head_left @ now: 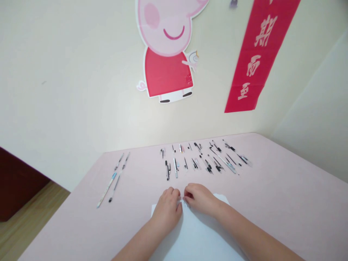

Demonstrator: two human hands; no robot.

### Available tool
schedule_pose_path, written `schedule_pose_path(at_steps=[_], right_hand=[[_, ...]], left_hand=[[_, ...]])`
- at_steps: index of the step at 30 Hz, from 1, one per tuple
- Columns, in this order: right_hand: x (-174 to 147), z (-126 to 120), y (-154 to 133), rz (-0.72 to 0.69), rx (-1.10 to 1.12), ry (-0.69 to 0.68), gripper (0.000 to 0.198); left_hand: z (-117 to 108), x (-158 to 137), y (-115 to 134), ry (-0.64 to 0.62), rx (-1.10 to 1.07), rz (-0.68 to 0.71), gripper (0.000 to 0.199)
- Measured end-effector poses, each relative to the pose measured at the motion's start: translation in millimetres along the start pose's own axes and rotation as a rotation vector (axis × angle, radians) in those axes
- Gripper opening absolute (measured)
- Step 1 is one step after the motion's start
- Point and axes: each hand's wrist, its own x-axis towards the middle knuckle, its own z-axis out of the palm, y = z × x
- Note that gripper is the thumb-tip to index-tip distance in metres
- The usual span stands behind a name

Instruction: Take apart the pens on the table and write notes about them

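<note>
My left hand [168, 206] and my right hand [201, 198] come close together over the top part of a white sheet of paper [195, 235]. Both are closed, thumbs and fingers drawn in toward a small spot between them. Something tiny may be pinched there; it is too small and blurred to name. Small dark marks [187, 204] show on the paper just under the right fingertips. Beyond the hands, several pen parts [168, 170], mostly black and clear, lie in two rough rows.
To the left, several whole pens lie slanted on the pink table [67, 224], among them a pale pen with a blue end [107, 189]. The wall behind carries a pink pig cutout [169, 74] and a red banner [259, 54]. The table's left edge drops to a wooden floor [29, 206].
</note>
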Motion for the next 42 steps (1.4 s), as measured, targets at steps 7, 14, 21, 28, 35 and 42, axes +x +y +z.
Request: schedule_pose_path(at_steps=[7, 14, 21, 28, 35, 42], right_hand=[[-5, 3, -3, -0.021, -0.048, 0.008, 0.01], [-8, 11, -1, -0.069, 0.031, 0.146, 0.013], [-6, 17, 4, -0.086, 0.038, 0.184, 0.014], [-4, 18, 3, -0.051, 0.014, 0.169, 0.013], [-5, 16, 2, -0.027, 0.055, 0.161, 0.012], [-5, 16, 3, -0.035, 0.066, 0.172, 0.012]], left_hand=[[9, -9, -1, 0.08, -0.026, 0.038, 0.017], [-14, 3, -35, 0.255, -0.005, 0.042, 0.019], [-64, 5, -118, 0.524, 0.33, -0.233, 0.027], [-84, -14, -158, 0.493, 0.687, -0.509, 0.033], [-86, -18, -170, 0.425, 0.592, -0.641, 0.035], [-81, -14, -176, 0.356, 0.543, -0.632, 0.036]])
